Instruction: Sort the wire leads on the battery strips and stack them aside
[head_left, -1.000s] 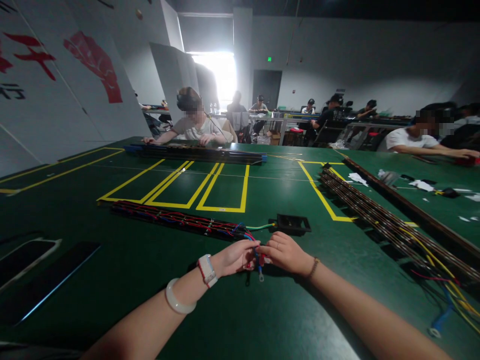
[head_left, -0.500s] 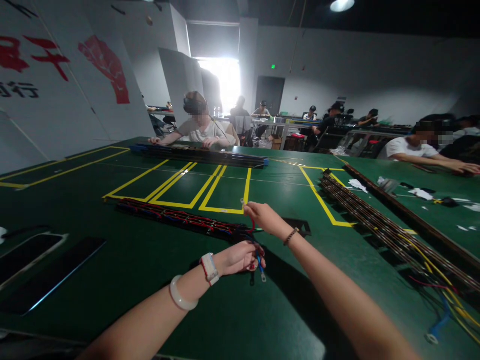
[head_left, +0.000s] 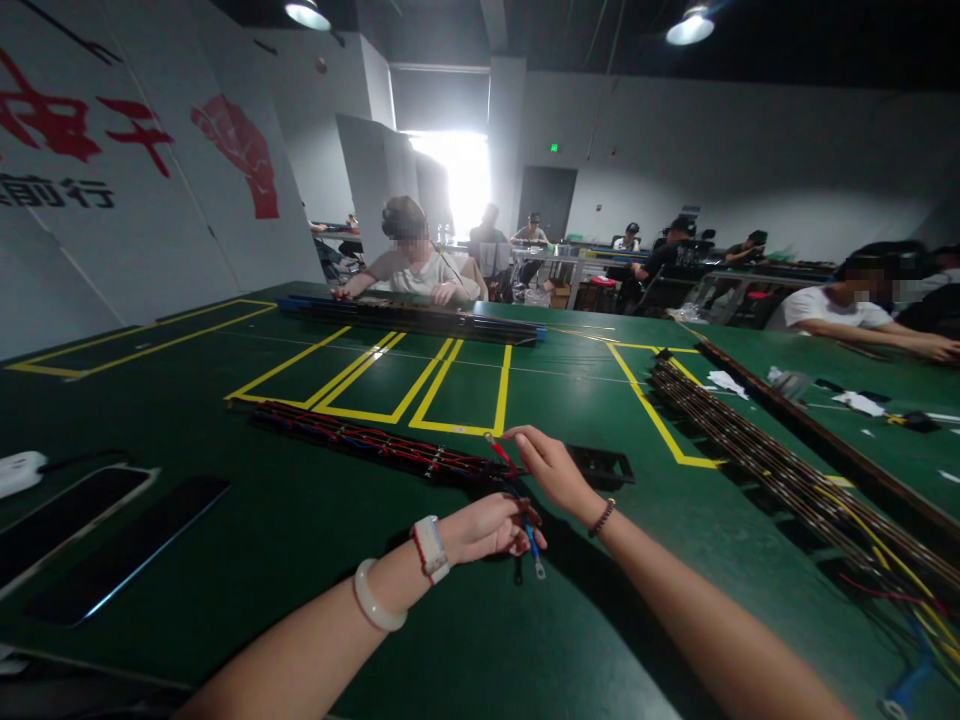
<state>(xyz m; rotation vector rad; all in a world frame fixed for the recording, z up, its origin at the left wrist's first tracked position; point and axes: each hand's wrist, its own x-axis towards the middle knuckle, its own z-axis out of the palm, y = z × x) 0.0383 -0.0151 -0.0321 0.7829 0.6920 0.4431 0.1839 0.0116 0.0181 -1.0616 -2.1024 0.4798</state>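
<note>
A long black strip with red and blue wires [head_left: 360, 440] lies across the green table in front of me. My left hand [head_left: 491, 528] is closed around the loose wire ends at the strip's right end; a blue wire with a ring terminal [head_left: 535, 558] hangs below its fingers. My right hand [head_left: 551, 468] is just above and behind it, pinching a red wire [head_left: 501, 452] that sticks up to the left. A black rectangular frame [head_left: 604, 464] lies right behind my right hand.
A bundle of long wired strips [head_left: 757, 450] runs along the right. Yellow tape boxes [head_left: 420, 385] mark the table's middle. Dark flat panels [head_left: 90, 530] and a white object [head_left: 19, 470] lie at the left. A person sits across at another long strip [head_left: 412, 315]; other people work at the right.
My right hand left the left hand, lifted a red wire up and back over the strip, and has now come down a little. The view tilted upward. My left hand kept its grip.
</note>
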